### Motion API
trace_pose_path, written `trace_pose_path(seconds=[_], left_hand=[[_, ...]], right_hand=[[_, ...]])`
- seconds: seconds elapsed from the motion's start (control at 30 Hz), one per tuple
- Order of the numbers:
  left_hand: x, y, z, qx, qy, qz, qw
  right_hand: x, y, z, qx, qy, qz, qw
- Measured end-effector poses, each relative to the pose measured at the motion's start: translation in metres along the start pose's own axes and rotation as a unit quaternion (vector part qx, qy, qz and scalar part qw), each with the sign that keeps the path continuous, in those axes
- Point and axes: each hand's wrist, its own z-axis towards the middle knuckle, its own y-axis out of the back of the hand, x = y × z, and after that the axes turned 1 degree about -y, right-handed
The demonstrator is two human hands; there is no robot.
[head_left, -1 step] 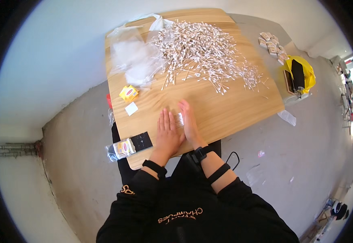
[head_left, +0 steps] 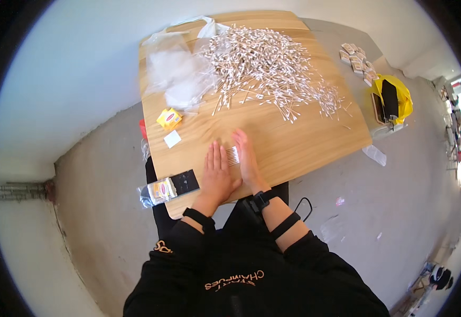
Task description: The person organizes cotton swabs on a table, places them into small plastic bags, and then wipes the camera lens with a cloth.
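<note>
A small row of cotton swabs (head_left: 232, 157) lies side by side on the wooden table, between my two hands. My left hand (head_left: 217, 171) rests flat along the row's left side, its fingers stretched out and pointing away from me. On the other side my right hand (head_left: 247, 160) stands on its edge, fingers straight, with its palm turned toward the swabs. Part of the row may be hidden by the hands. Farther off, a large heap of loose cotton swabs (head_left: 264, 61) spreads over the back of the table.
Clear plastic bags (head_left: 172, 66) lie at the back left. Nearer are yellow packets (head_left: 169, 119), a white card (head_left: 172, 139) and a black pad (head_left: 186, 182) bearing a packet in clear wrap (head_left: 161, 191). Small boxes (head_left: 358, 61) and a yellow bag (head_left: 399, 98) sit right.
</note>
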Motion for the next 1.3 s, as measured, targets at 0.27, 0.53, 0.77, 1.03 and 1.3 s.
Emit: trace_pose_path(seconds=[0.27, 0.53, 0.77, 1.03, 1.3], left_hand=[[0.027, 0.009, -0.041, -0.009, 0.011, -0.028, 0.999], [0.045, 0.026, -0.071, 0.008, 0.081, -0.002, 0.997], [0.063, 0.026, -0.086, 0.021, 0.119, 0.082, 0.989], [0.066, 0.053, -0.085, 0.087, 0.111, -0.01, 0.99], [0.072, 0.057, -0.091, 0.089, 0.09, 0.02, 0.992]], right_hand=[[-0.011, -0.041, -0.033, 0.051, -0.065, 0.007, 0.997], [-0.021, -0.084, -0.049, 0.052, -0.067, -0.025, 0.996], [-0.022, -0.111, -0.052, 0.029, -0.042, -0.098, 0.994], [-0.01, -0.106, -0.025, -0.012, 0.191, -0.537, 0.821], [-0.021, -0.119, -0.021, 0.041, 0.248, -0.64, 0.726]])
